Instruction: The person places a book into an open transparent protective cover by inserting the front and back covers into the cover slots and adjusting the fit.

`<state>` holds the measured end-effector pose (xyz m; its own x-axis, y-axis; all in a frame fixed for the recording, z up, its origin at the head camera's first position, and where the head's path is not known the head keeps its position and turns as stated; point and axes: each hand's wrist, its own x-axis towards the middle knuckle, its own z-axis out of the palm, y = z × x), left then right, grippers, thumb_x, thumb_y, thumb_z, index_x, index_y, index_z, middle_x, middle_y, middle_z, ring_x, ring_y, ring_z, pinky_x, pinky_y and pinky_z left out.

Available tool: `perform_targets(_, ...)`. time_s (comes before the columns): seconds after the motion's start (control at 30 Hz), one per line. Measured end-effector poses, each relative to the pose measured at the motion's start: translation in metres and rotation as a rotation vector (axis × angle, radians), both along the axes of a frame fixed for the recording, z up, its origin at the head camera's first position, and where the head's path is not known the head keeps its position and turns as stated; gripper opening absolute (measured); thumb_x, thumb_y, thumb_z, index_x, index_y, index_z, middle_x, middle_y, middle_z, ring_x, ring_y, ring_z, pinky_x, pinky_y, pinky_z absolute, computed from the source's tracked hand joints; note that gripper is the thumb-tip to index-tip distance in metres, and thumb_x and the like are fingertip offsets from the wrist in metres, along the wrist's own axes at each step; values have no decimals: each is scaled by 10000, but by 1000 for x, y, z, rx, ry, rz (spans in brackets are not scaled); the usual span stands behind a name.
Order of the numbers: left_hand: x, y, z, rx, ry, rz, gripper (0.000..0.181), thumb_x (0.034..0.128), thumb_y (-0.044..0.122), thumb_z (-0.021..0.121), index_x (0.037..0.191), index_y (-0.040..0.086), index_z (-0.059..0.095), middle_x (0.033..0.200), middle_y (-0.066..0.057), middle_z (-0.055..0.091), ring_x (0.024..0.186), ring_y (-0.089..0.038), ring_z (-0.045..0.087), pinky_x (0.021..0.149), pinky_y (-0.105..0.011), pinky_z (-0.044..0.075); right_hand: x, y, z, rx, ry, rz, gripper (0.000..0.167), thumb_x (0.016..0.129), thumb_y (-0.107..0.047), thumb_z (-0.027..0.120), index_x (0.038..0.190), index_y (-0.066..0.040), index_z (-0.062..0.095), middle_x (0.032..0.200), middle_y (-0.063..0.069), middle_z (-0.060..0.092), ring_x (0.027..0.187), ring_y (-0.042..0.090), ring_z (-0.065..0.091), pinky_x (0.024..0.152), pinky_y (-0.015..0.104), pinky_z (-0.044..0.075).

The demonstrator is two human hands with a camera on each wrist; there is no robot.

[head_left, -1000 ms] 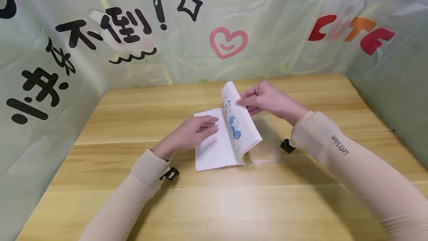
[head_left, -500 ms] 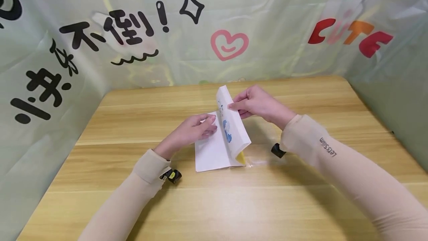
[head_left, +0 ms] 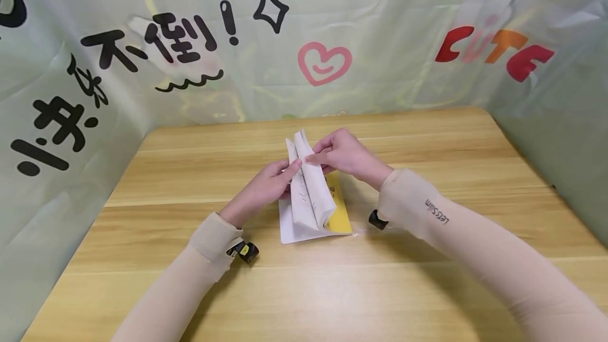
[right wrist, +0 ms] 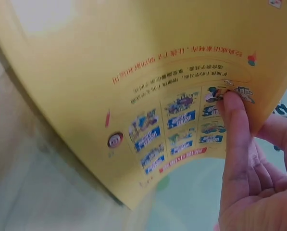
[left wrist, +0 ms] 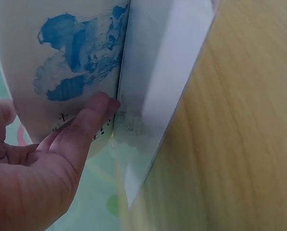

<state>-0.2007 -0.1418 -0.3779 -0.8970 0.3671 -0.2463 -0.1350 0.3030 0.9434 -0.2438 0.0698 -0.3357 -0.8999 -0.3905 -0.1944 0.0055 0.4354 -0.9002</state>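
A thin paperback booklet [head_left: 313,189] stands partly opened on the table, its white pages fanned upward and its lower left part lying flat. My left hand [head_left: 266,181] pinches the left pages between thumb and fingers; in the left wrist view its fingers [left wrist: 78,134] lie on a page beside a blue picture [left wrist: 68,57]. On the right, my right hand [head_left: 349,154] pinches the raised page block near its top. The right wrist view has the yellow cover [right wrist: 133,38], printed with small pictures and text, under the index finger. Part of that hand's thumb is hidden behind the cover.
The wooden table [head_left: 190,289] reaches back to a pale printed cloth [head_left: 389,67] hanging behind and at both sides. Beside the booklet's lower right corner a bit of clear film [head_left: 363,230] shows. Black wrist devices [head_left: 244,251] hang under both cuffs.
My right hand has moved left with the raised pages, uncovering more of the yellow cover. My left hand, earlier over the flat page, now pinches pages that have come up on the left.
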Motion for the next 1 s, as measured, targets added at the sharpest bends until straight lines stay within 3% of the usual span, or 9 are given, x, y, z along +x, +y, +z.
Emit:
perform_targets(0.17,-2,-4,-1,-14,-19,-9,530,1161,468,417,1461,68,595,1333,-144,743,1202,-247,745,1048,-423,612,1,-10,-3,5,1,-5,217,968,-100,781,1110,63,760,999,192,822,722,141,776,864,464,671)
perform_targets(0.67,-2,-11,-2,-37,-30,-28,536,1172,439,394,1482,41,576,1352,-176,728,1169,-244,746,1020,-416,626,3,-22,-9,62,50,-15,177,960,-139,803,1025,24,780,968,175,823,707,150,771,798,412,681)
perform_targets(1.0,-1,-12,-4,-30,-38,-18,544,1170,435,405,1520,45,550,1391,-189,708,1241,-289,728,1028,-413,623,6,-25,-10,82,58,-19,156,963,-148,798,995,4,786,951,151,823,721,159,767,818,424,678)
